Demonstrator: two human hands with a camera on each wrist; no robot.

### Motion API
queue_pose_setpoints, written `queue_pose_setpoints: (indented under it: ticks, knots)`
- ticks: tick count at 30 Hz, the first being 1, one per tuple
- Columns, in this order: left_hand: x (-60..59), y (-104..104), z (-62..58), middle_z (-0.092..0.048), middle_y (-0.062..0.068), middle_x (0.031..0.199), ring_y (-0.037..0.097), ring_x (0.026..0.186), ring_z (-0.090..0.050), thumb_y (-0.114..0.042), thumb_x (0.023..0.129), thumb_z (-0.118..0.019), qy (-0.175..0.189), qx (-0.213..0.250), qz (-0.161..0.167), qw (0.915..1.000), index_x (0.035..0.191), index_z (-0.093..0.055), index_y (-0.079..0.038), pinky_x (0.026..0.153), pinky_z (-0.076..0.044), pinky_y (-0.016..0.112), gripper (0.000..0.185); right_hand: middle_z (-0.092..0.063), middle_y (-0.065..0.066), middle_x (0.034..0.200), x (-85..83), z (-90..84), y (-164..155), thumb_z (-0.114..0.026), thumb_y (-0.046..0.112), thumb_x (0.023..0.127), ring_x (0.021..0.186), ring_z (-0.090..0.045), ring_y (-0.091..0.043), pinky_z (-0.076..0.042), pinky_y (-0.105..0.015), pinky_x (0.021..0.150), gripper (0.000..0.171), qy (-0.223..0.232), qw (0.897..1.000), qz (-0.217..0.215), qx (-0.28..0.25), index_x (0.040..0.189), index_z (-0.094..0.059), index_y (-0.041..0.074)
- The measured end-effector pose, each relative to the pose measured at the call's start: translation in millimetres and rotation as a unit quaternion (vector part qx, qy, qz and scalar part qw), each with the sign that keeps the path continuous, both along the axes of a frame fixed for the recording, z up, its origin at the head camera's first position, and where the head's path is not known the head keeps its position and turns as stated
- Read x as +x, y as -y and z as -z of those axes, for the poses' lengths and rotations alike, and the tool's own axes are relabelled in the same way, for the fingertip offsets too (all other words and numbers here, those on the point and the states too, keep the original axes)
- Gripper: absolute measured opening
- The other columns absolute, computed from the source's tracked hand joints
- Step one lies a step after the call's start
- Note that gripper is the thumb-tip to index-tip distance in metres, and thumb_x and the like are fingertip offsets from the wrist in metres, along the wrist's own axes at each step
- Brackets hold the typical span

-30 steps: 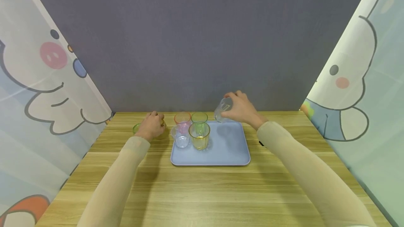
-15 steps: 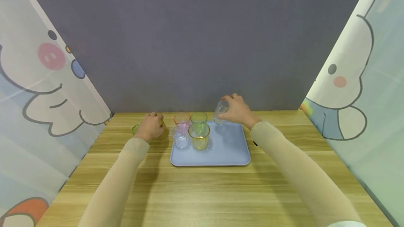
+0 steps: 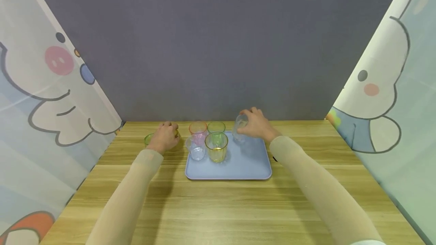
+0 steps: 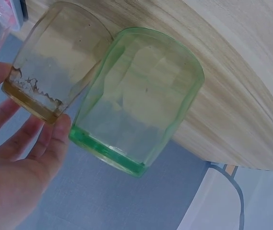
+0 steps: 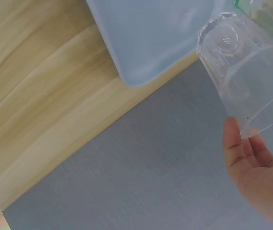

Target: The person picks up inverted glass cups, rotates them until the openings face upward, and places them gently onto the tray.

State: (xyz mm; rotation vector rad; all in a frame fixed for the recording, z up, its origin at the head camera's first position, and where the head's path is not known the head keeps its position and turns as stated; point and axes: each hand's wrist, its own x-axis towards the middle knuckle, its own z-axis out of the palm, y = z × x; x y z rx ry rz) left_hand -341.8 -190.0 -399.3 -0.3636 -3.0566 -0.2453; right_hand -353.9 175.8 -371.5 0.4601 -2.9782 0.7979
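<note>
My left hand [image 3: 164, 138] holds an amber clear-sided cup [image 4: 62, 57] by its base end, fingers and thumb around it. That cup is upside down at the table's left, right beside an upside-down green cup [image 4: 138, 100]. My right hand [image 3: 257, 124] grips a colourless cup [image 5: 256, 76] near its rim, base downward, over the back of the blue tray [image 3: 238, 165]. Whether its base touches the tray cannot be told. On the tray's left part stand a pink cup [image 3: 198, 128], a green-rimmed cup [image 3: 216, 127], another colourless cup [image 3: 195, 150] and a yellow cup [image 3: 217, 150], all upright.
The wooden table [image 3: 211, 211] ends at a grey panel [image 3: 218, 48] close behind the tray. Curtains with cartoon animals hang at both sides. A small dark object [image 3: 274, 159] lies by the tray's right side, partly hidden by my right sleeve.
My right hand has lowered the colourless cup toward the tray and turned it from tilted to nearly upright. My left hand stays on the amber cup in about the same place.
</note>
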Motion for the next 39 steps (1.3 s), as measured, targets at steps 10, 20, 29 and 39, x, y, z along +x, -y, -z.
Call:
queue_pose_setpoints:
  ticks: [10, 20, 29, 39]
  knots:
    - [4.2, -1.1, -0.8, -0.053, 0.030, 0.133, 0.054, 0.126, -0.046, -0.016, 0.094, -0.064, -0.006, -0.001, 0.003, 1.0000, 0.134, -0.057, 0.005, 0.108, -0.039, 0.061, 0.046, -0.047, -0.015, 0.131, -0.2, 12.7, 7.3, -0.073, 0.038, 0.074, 0.121, -0.042, -0.033, -0.048, -0.054, 0.092, 0.076, -0.020, 1.000, -0.021, 0.003, 0.143, -0.056, 0.011]
    - [1.7, 0.9, 0.7, -0.053, 0.030, 0.133, 0.054, 0.125, -0.047, -0.017, 0.093, -0.066, -0.009, 0.002, 0.007, 0.9999, 0.134, -0.058, 0.005, 0.107, -0.040, 0.061, 0.047, -0.046, -0.015, 0.135, 1.2, 15.6, 17.3, -0.073, 0.037, 0.075, 0.122, -0.042, -0.033, -0.050, -0.053, 0.088, 0.076, -0.013, 0.999, -0.034, 0.025, 0.145, -0.055, 0.013]
    - [0.6, 0.5, 0.8, -0.052, 0.030, 0.136, 0.054, 0.126, -0.046, -0.018, 0.094, -0.066, -0.003, 0.002, 0.002, 1.0000, 0.138, -0.056, 0.004, 0.106, -0.041, 0.061, 0.050, -0.046, -0.015, 0.136, -3.2, 18.9, 23.3, -0.073, 0.039, 0.079, 0.122, -0.041, -0.033, -0.048, -0.054, 0.092, 0.074, -0.010, 0.999, -0.034, 0.039, 0.146, -0.055, 0.013]
    - [0.5, 0.8, 4.0, -0.051, 0.030, 0.136, 0.055, 0.128, -0.044, -0.017, 0.094, -0.067, -0.010, 0.013, 0.006, 0.9998, 0.137, -0.056, 0.004, 0.110, -0.037, 0.061, 0.049, -0.048, -0.018, 0.136, -7.8, 22.6, 29.2, -0.070, 0.038, 0.081, 0.120, -0.041, -0.035, -0.043, -0.053, 0.098, 0.071, -0.022, 0.998, -0.024, 0.058, 0.146, -0.057, 0.013]
